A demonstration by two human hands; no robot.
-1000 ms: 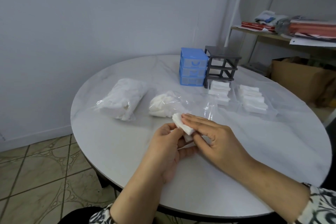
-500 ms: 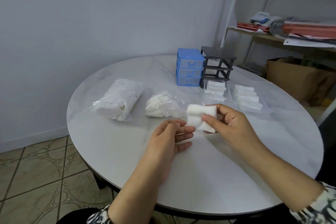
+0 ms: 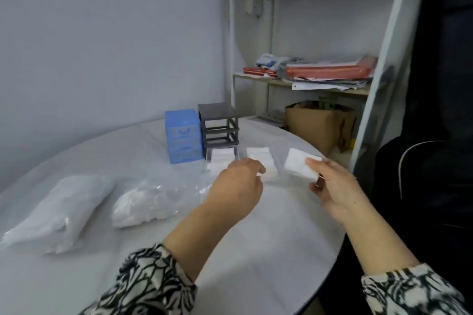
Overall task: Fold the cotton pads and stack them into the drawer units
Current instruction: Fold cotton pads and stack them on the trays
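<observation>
My right hand (image 3: 335,186) pinches a folded white cotton pad (image 3: 298,167) above the right side of the round table. My left hand (image 3: 238,186) hovers beside it, fingers loosely curled, and holds nothing that I can see. Behind the hands, two clear drawers with stacked folded pads sit on the table: one stack (image 3: 220,160) in front of the dark grey drawer frame (image 3: 218,125), another stack (image 3: 261,158) to its right. A blue drawer unit (image 3: 182,135) stands left of the grey frame with its drawers in place.
Two plastic bags of loose cotton pads lie on the left of the white table (image 3: 268,250): a large one (image 3: 51,210) and a smaller one (image 3: 146,202). A metal shelf (image 3: 307,79) with papers and a cardboard box (image 3: 317,123) stand behind the table on the right.
My right hand has carried the folded pad up and to the right, away from my left hand. My left hand let go and moved forward. The camera swung rightward and up.
</observation>
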